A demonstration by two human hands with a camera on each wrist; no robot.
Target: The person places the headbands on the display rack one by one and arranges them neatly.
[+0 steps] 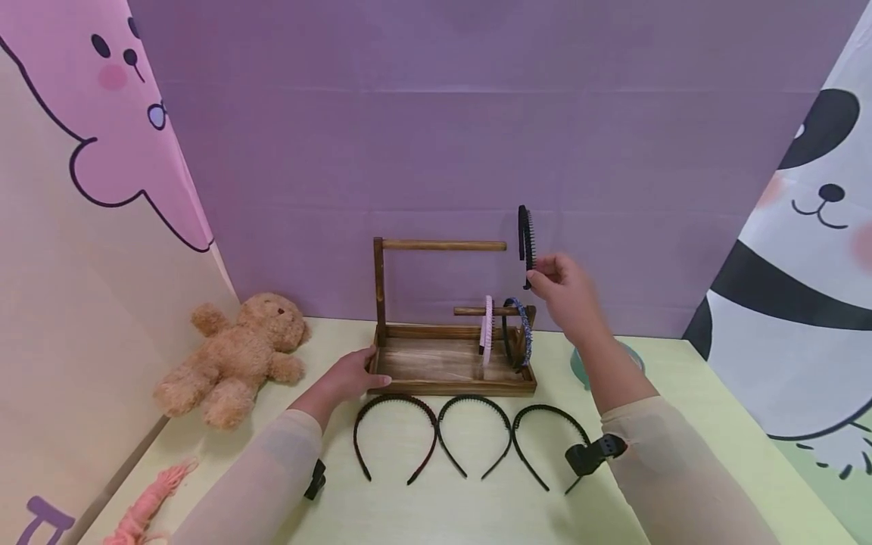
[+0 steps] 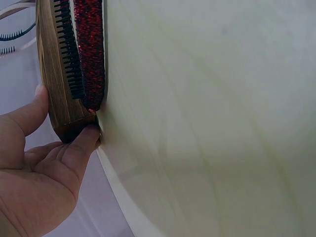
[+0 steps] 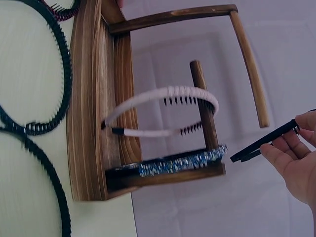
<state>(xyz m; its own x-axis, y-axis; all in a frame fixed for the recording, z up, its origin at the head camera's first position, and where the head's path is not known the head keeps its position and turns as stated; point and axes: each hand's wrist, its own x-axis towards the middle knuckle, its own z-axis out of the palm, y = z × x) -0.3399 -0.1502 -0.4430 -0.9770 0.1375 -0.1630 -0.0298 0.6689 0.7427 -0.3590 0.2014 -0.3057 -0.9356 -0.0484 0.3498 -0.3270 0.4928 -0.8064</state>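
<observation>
A wooden headband rack (image 1: 450, 387) with a tray base and two horizontal bars stands on the table. My left hand (image 1: 349, 375) holds its left end, the thumb and fingers on either side of the corner in the left wrist view. Raised beyond the free end of the upper bar (image 1: 443, 245), a black toothed headband (image 1: 523, 235) is pinched in my right hand (image 1: 568, 299), seen nearly edge-on. On the lower bar hang a pale pink headband (image 3: 163, 94) and a blue glittery one (image 3: 182, 163). In the left wrist view a red glittery headband (image 2: 90, 54) lies against the rack.
Three headbands lie in a row before the rack: a dark red one (image 1: 395, 399) and two black ones, the middle (image 1: 474, 398) and right (image 1: 552, 409). A teddy bear (image 1: 238, 363) and pink yarn (image 1: 150, 503) lie left. A teal bowl (image 1: 580, 369) sits behind my right forearm.
</observation>
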